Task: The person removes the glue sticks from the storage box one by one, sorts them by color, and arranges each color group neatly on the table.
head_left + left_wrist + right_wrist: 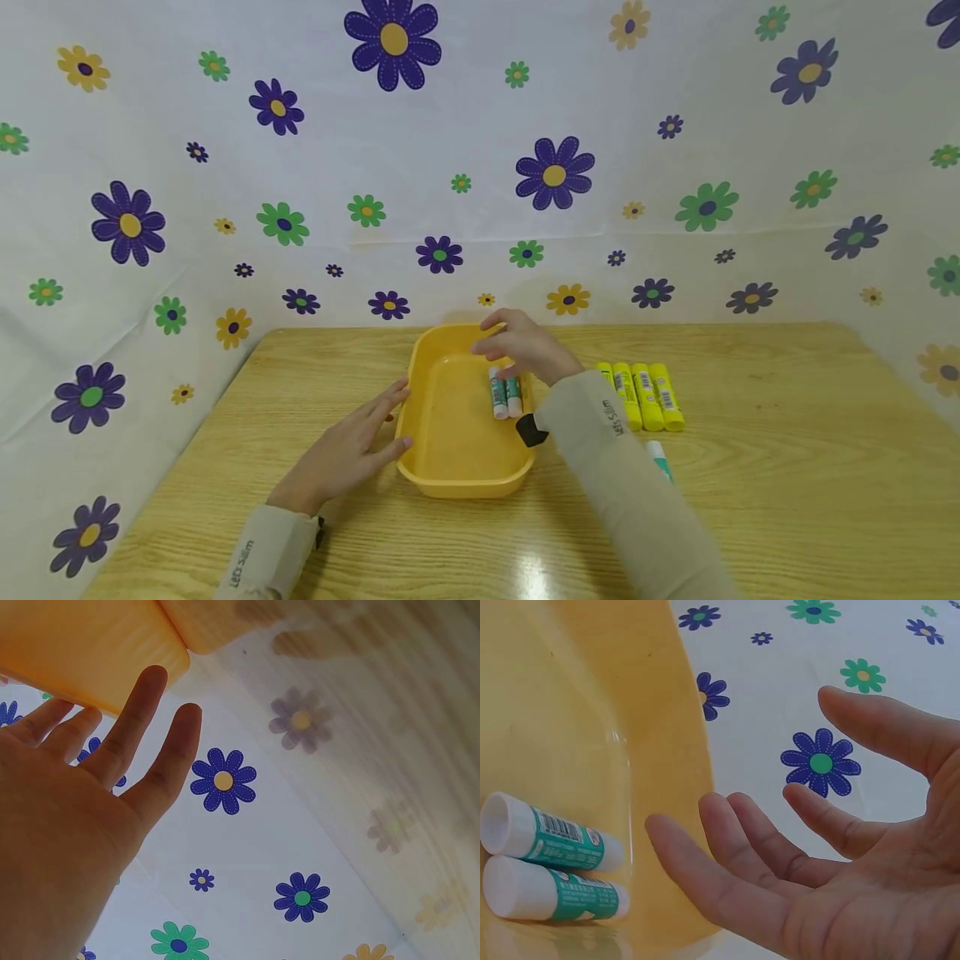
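A yellow plastic tray (465, 483) stands on the wooden table. Inside it, along the right wall, two green-and-white glue sticks (551, 889) lie side by side. My left hand (341, 458) touches the tray's left rim with its fingers spread; the left wrist view shows those fingers (142, 727) extended beside the tray wall. Over the tray's far right part, above the glue sticks, is my right hand (528, 346). Its fingers are loosely bent and hold nothing, with a gap between thumb and fingers in the right wrist view.
Right of the tray, several yellow glue sticks (647, 398) lie in a row, partly behind the right sleeve. Another green-and-white glue stick (658, 458) lies nearer, half hidden by that sleeve. A flowered white cloth (465, 125) hangs behind the wooden table (787, 467).
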The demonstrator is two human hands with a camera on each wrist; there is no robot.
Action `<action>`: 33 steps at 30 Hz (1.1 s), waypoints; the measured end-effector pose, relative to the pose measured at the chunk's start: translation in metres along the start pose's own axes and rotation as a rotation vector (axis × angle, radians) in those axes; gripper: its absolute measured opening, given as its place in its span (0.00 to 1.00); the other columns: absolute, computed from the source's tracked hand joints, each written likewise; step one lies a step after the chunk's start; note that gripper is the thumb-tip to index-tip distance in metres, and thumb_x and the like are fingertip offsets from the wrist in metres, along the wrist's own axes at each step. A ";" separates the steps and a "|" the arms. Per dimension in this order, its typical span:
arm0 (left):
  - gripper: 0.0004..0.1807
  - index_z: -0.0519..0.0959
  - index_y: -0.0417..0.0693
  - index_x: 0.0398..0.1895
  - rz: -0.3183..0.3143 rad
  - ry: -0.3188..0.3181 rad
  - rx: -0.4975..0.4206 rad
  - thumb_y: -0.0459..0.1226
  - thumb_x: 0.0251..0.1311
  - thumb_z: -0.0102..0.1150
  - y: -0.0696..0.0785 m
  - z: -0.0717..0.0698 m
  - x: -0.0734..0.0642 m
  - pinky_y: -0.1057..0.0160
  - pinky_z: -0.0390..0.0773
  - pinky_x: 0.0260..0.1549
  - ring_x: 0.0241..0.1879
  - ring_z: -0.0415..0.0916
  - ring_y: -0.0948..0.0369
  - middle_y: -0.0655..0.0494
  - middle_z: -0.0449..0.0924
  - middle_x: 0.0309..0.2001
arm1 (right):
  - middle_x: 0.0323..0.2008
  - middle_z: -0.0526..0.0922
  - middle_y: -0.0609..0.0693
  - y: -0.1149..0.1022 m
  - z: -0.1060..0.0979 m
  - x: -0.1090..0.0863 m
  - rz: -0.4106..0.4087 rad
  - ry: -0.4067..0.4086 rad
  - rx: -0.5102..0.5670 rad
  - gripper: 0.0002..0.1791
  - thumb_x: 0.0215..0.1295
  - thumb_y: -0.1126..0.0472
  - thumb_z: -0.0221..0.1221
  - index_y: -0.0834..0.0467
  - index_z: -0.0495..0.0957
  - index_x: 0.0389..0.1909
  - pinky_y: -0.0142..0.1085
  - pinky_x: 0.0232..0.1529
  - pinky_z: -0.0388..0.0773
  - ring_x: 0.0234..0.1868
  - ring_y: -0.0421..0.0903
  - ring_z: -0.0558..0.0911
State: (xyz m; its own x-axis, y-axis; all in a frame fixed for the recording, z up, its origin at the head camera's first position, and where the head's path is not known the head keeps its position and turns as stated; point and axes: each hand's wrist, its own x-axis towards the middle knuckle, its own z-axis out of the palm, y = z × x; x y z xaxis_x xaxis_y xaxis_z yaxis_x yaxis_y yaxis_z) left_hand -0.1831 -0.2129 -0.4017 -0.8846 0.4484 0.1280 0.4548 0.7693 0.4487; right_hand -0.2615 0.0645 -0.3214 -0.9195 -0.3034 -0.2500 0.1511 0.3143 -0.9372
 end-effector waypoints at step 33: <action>0.38 0.57 0.46 0.80 0.010 -0.007 0.006 0.52 0.73 0.54 -0.001 0.001 0.002 0.36 0.74 0.57 0.60 0.76 0.48 0.54 0.50 0.80 | 0.59 0.75 0.62 0.015 0.021 0.022 0.102 0.019 -0.036 0.30 0.68 0.61 0.64 0.65 0.66 0.67 0.54 0.56 0.79 0.59 0.61 0.76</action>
State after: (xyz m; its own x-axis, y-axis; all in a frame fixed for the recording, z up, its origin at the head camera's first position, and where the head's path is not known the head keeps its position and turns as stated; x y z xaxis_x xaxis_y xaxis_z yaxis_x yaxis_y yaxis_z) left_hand -0.1850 -0.2124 -0.4029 -0.8795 0.4588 0.1260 0.4638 0.7676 0.4422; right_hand -0.2717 0.0436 -0.3466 -0.9069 -0.2508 -0.3386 0.2315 0.3749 -0.8977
